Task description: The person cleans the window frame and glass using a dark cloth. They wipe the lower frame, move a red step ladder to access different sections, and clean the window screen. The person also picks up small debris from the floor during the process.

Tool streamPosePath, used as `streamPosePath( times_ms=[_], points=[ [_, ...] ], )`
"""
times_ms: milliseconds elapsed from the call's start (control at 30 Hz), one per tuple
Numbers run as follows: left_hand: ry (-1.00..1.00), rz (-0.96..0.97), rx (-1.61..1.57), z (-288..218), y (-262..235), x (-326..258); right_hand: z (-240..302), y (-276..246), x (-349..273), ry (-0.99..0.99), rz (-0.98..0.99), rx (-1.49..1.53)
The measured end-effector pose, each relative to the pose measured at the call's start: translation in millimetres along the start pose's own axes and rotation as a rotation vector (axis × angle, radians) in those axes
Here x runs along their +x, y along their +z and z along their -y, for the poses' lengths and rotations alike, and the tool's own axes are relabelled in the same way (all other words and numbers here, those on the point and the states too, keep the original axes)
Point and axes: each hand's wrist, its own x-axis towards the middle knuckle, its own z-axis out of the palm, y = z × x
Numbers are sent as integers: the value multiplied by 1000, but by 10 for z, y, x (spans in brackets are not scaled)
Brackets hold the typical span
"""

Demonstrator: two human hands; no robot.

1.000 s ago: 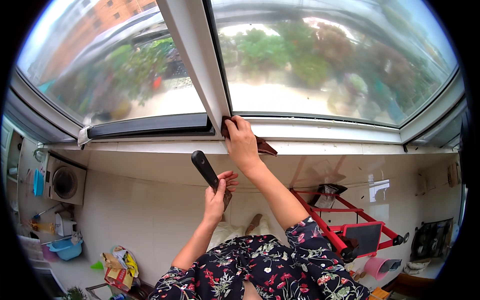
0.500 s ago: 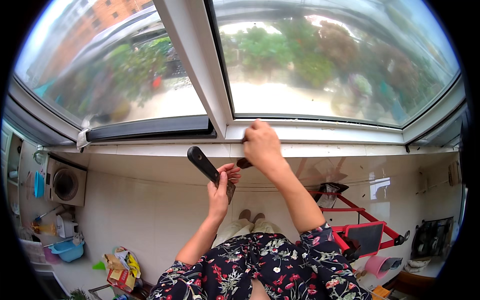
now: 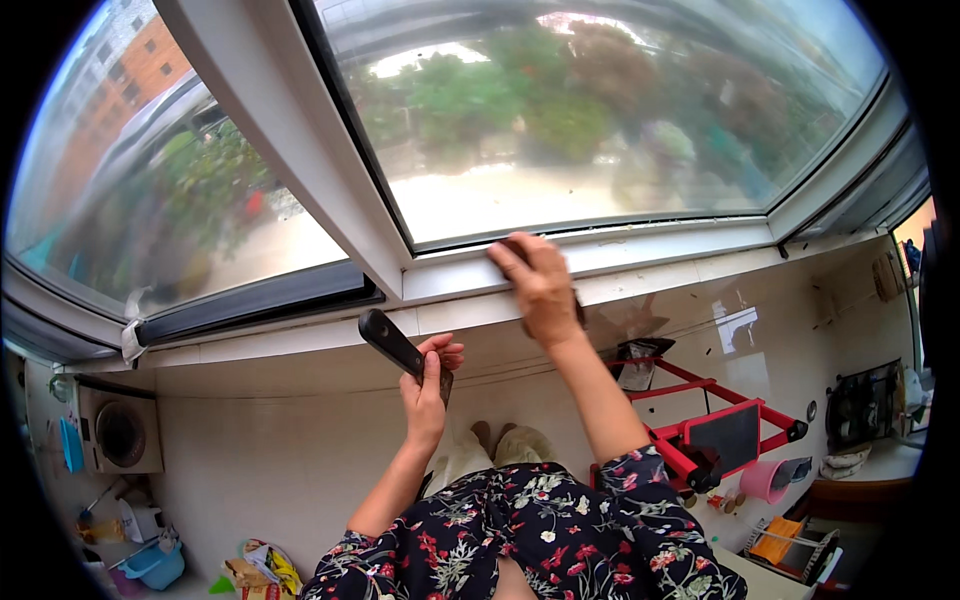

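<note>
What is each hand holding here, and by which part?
The left hand grips a black tool by its lower end. The right hand presses a dark pad flat on the window frame, mostly hidden under the palm.

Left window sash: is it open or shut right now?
Open a little. A dark gap runs under the left window sash above the white sill, while the right pane sits flush in its frame.

Daylit white-framed window (image 3: 300, 170), pale tiled floor (image 3: 260, 460), washing machine (image 3: 120, 432)
</note>
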Motion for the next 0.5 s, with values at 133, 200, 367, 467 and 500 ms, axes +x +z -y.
streamPosePath(
  times_ms=[133,200,367,467,500],
  points=[
    [-17,48,-7,-4,58,-45,-566,-496,-190,417,-239,-259],
    [-25,62,-3,-7,66,-63,-594,-642,-189,499,-392,-266],
    [-41,132,8,-38,241,-66,-58,-335,-24,137,-228,66],
    [-46,159,65,-27,263,-66,15,-35,-12,-98,-22,109],
    [-48,172,68,-21,291,-58,-22,-20,-51,-148,49,48]
  ],
)
